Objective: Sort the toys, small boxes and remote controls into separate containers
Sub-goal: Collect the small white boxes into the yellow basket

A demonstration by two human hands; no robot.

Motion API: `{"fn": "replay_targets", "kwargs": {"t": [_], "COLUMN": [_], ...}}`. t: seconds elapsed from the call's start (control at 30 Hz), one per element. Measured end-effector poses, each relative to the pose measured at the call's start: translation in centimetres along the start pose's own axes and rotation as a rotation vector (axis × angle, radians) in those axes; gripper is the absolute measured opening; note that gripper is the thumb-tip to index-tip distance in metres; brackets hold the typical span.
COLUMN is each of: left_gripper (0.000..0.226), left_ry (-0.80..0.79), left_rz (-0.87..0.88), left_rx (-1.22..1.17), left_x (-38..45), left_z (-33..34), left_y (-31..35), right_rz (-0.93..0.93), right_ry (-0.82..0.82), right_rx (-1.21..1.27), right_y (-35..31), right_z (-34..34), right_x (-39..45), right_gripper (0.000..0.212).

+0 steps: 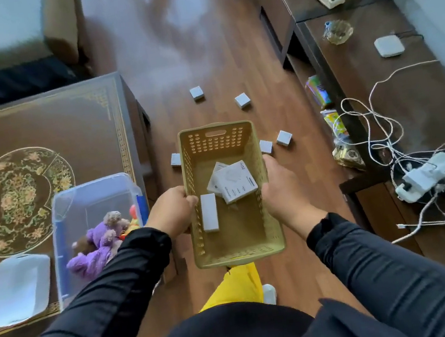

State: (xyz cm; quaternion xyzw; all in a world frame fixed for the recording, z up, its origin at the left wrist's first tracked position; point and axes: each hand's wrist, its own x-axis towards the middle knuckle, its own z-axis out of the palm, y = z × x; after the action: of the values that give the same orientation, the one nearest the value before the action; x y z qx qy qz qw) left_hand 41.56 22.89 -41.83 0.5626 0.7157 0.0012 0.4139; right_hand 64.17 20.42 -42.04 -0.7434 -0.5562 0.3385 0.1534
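I hold a tan perforated basket (pixel 253 237) in front of me above the floor. My left hand (pixel 172 211) grips its left rim and my right hand (pixel 281 191) grips its right rim. Inside lie a narrow white box (pixel 209 212) and two flat white boxes (pixel 235 180) stacked askew. Several small white boxes (pixel 242 100) lie scattered on the wooden floor beyond the basket. A clear plastic bin (pixel 91 194) on the low table holds a purple plush toy (pixel 96 250) and other soft toys.
A dark ornate coffee table (pixel 41 130) stands at the left with a white tray (pixel 19 288) on it. A low TV cabinet (pixel 374 86) at the right carries tangled white cables and chargers (pixel 425 172). Colourful packets (pixel 318 92) sit on its shelf.
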Motion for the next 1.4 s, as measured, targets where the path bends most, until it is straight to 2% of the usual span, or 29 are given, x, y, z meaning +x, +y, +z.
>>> {"fn": "replay_targets", "kwargs": {"t": [0.13, 0.4, 0.6, 0.83, 0.9, 1.07, 1.4], "left_gripper": [0.015, 0.015, 0.024, 0.026, 0.026, 0.027, 0.023], "left_ry": [-0.032, 0.004, 0.037, 0.091, 0.115, 0.148, 0.141], "left_rz": [-0.023, -0.073, -0.228, -0.457, -0.490, -0.510, -0.530], "left_rx": [-0.115, -0.141, -0.157, -0.295, -0.329, -0.352, -0.355], "left_x": [4.6, 13.3, 19.6, 27.0, 29.5, 36.6, 45.8], "left_z": [-1.3, -5.3, -5.5, -3.7, -3.0, -1.0, 7.8], "left_y": [1.2, 4.5, 5.4, 5.4, 4.9, 2.1, -6.4], "right_rz": [-0.043, -0.083, -0.181, -0.249, -0.269, -0.275, -0.205], "right_ry": [-0.016, -0.033, -0.139, -0.388, -0.429, -0.417, -0.443], "right_rx": [-0.053, -0.060, -0.103, -0.146, -0.162, -0.189, -0.208], "right_y": [-0.9, -3.2, -3.8, -4.4, -4.5, -3.6, 3.8], "right_z": [-0.2, -0.3, 1.4, 4.2, 5.7, 11.1, 23.3], "right_x": [4.9, 15.8, 25.5, 37.0, 40.0, 46.3, 52.3], "right_gripper": [0.038, 0.043, 0.048, 0.031, 0.028, 0.024, 0.020]}}
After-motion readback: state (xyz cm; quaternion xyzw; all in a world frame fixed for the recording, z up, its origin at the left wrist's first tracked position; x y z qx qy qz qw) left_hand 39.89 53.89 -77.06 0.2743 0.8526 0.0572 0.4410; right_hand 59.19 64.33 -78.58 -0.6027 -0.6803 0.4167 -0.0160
